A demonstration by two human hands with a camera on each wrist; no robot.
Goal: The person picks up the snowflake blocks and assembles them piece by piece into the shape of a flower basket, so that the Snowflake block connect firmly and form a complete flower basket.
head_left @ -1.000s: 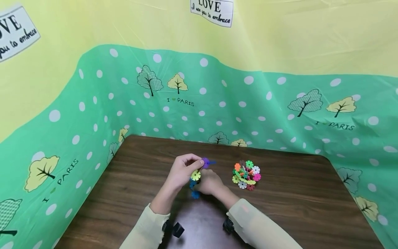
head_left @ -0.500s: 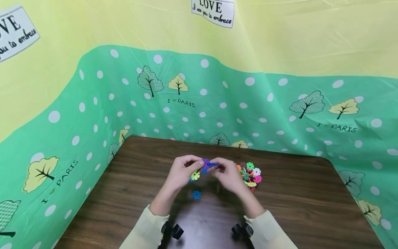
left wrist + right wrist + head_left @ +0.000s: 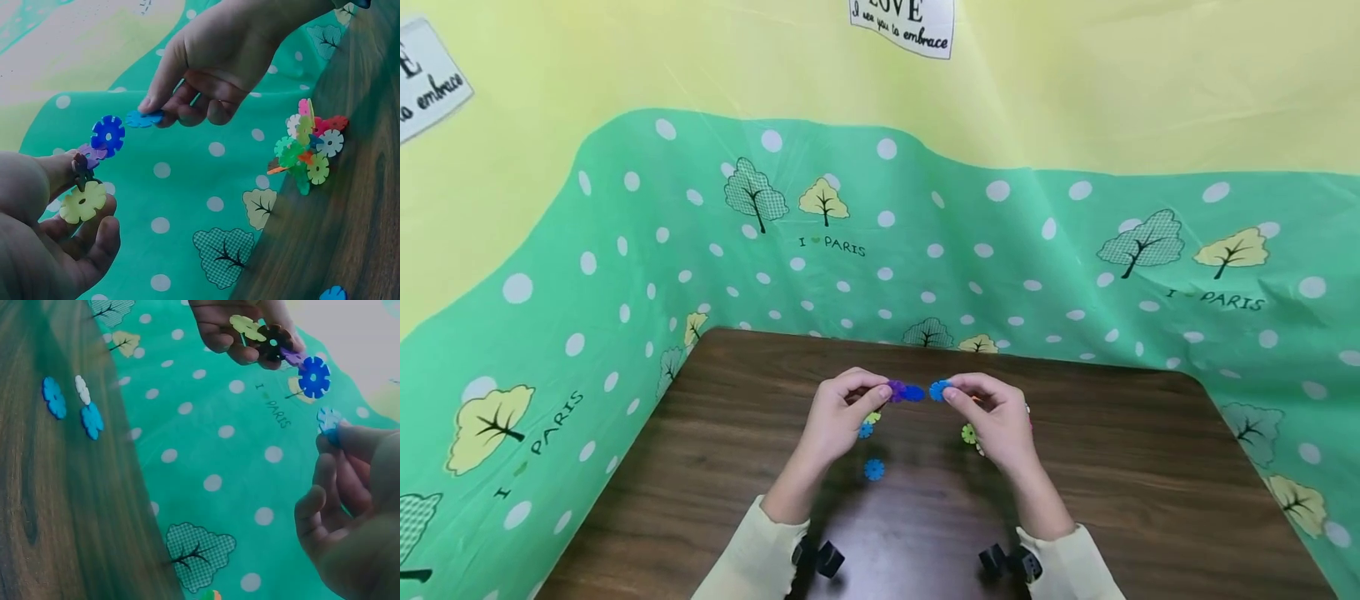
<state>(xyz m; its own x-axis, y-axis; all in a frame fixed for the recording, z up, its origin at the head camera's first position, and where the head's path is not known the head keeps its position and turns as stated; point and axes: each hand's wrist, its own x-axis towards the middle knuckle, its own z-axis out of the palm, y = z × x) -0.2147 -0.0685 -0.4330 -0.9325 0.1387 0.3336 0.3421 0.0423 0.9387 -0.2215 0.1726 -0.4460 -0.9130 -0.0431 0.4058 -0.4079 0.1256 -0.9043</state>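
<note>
My left hand (image 3: 842, 417) pinches a short chain of plastic snowflake discs between thumb and fingers. Linked in it are a yellow disc (image 3: 94, 195), a brown disc (image 3: 269, 352), a purple disc (image 3: 94, 156) and a dark blue disc (image 3: 116, 130) at the end. Opposite, my right hand (image 3: 1000, 421) pinches a single light blue disc (image 3: 142, 119) by its edge. A small gap separates it from the dark blue disc. Both hands are raised over the table, and the remaining fingers of each curl loosely.
Loose on the brown table (image 3: 700, 467) lie a light blue disc (image 3: 874, 470), another blue disc (image 3: 92, 421) and a white disc (image 3: 82, 389). A multicoloured cluster of joined discs (image 3: 303, 150) stands to the right, mostly behind my right hand in the head view. A patterned curtain (image 3: 925, 275) encloses the table.
My right hand rose from the blue discs on the table to the chain's end, then drew back to the right with the light blue disc. My left hand has stayed nearly still.
</note>
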